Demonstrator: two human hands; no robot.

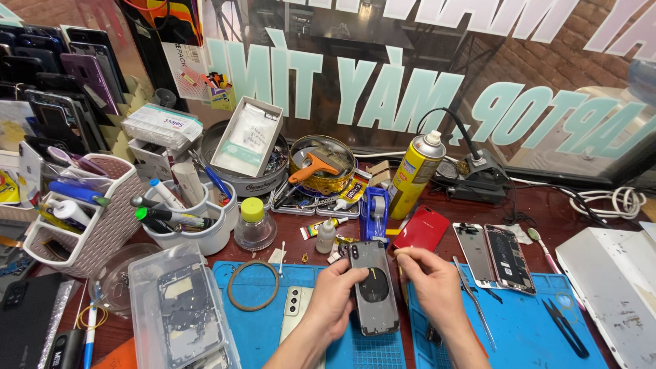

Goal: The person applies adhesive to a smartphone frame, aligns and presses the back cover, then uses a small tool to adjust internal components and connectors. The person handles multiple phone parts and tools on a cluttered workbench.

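We grasp the phone shell (372, 287) with our left hand (335, 297) along its left edge, above the blue mat (519, 335). Our right hand (430, 283), just right of the shell, pinches something too small to tell. Bare mat lies right of the shell, out to the tweezers (475, 304) and snips (566, 326). Behind the shell a tin (322, 164) holds an orange scraper (313, 168); behind-left, a white cup (195, 229) holds pens.

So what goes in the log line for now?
left hand: holds phone housing | right hand: fingers pinched at its top edge | under: blue mat
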